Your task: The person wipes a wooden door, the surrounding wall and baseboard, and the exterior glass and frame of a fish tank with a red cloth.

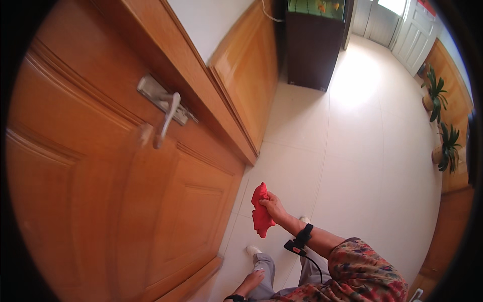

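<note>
My right hand (274,208) grips a crumpled red cloth (261,217), thumb on top, held out over the tiled floor. Low in the picture, my left hand (254,280) hangs beside my grey trouser leg (265,266). A small whitish patch shows at its fingers; whether it holds anything is unclear. To the left stands a varnished wooden door (158,211) with moulded panels. Its silver lever handle (168,119) sits on a metal plate (153,87), with neither hand touching it. A black strap with a small device (294,247) is on my right forearm.
A dark cabinet (313,49) carries a fish tank (317,8) with orange fish. Two potted plants (436,94) (448,149) line the right wall. Pale floor tiles (351,162) run to a white panelled door (415,41). Wooden wainscot (247,75) borders the door frame.
</note>
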Available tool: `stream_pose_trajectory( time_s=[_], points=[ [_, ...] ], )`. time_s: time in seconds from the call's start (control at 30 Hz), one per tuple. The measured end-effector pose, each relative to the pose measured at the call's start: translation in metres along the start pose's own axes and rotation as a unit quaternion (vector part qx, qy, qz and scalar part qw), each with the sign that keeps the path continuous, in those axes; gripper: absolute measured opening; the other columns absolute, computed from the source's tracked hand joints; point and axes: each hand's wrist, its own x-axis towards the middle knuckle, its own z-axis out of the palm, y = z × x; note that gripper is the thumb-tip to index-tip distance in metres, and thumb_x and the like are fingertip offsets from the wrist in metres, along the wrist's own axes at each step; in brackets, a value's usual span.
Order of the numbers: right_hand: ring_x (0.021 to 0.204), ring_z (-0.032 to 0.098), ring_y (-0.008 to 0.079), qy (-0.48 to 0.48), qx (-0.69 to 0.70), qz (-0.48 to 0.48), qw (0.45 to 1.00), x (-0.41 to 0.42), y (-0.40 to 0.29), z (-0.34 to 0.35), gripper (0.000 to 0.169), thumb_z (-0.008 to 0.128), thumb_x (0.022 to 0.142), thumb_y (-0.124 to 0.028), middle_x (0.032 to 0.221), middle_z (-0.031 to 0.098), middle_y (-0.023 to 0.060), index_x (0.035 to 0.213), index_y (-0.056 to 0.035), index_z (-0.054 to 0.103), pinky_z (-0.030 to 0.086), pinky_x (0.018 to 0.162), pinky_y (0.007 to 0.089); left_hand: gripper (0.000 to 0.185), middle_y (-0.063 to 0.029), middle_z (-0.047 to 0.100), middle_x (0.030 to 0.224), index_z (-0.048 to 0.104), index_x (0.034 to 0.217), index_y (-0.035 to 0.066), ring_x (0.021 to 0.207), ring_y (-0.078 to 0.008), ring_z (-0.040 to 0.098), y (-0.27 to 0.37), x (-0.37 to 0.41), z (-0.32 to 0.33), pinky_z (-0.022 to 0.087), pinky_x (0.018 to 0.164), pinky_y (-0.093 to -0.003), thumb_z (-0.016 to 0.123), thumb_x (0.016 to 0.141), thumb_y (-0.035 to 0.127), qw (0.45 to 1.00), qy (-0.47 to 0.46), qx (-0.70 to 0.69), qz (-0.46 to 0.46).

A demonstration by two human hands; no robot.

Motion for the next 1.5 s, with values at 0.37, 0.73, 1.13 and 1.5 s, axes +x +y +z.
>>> stream_pose_trajectory(
  time_s=[0.37,0.73,1.13,1.5],
  points=[
    [0.079,0.053,0.0192,-0.005,-0.081,-0.261,0.962,-0.02,-0.243,0.019,0.017,0.049,0.084,-0.01,0.085,0.055,0.0105,0.099,-0.0019,0.05,0.045,0.072,0.0331,0.038,-0.0209,0.057,0.12,0.055,0.122,0.003,0.108,-0.0319,0.057,0.275,-0.018,-0.187,0.045,0.093,-0.0366,0.051,0.091,0.023,0.977,0.213,-0.001,-0.017],
    [0.087,0.057,0.0249,0.058,-0.149,-0.448,0.879,0.046,-0.363,0.079,0.033,0.053,0.083,-0.008,0.093,0.058,0.0129,0.115,-0.0027,0.052,0.047,0.079,0.0339,0.023,-0.0177,0.063,0.102,0.06,0.112,0.001,0.096,-0.031,0.062,0.403,-0.037,-0.3,0.05,0.083,-0.0353,0.055,0.089,0.005,0.898,0.397,0.059,0.181],
    [0.089,0.059,0.0314,0.04,-0.526,-0.475,0.705,0.061,-0.415,0.093,0.04,0.062,0.079,-0.014,0.096,0.056,0.0126,0.118,-0.0212,0.057,0.049,0.076,0.0393,0.028,-0.0174,0.059,0.117,0.057,0.117,-0.003,0.11,-0.0303,0.056,0.546,-0.033,-0.453,0.042,0.097,-0.0368,0.047,0.091,-0.004,0.753,0.564,0.126,0.316],
    [0.083,0.06,0.0347,-0.07,-0.644,-0.498,0.576,0.106,-0.448,0.098,0.025,0.053,0.085,-0.015,0.098,0.054,0.0171,0.109,-0.0178,0.059,0.051,0.065,0.0417,0.039,-0.0197,0.042,0.139,0.042,0.131,-0.006,0.134,-0.0336,0.032,0.643,0.0,-0.554,0.021,0.111,-0.0452,0.046,0.093,0.001,0.563,0.702,0.272,0.342]
  ],
)
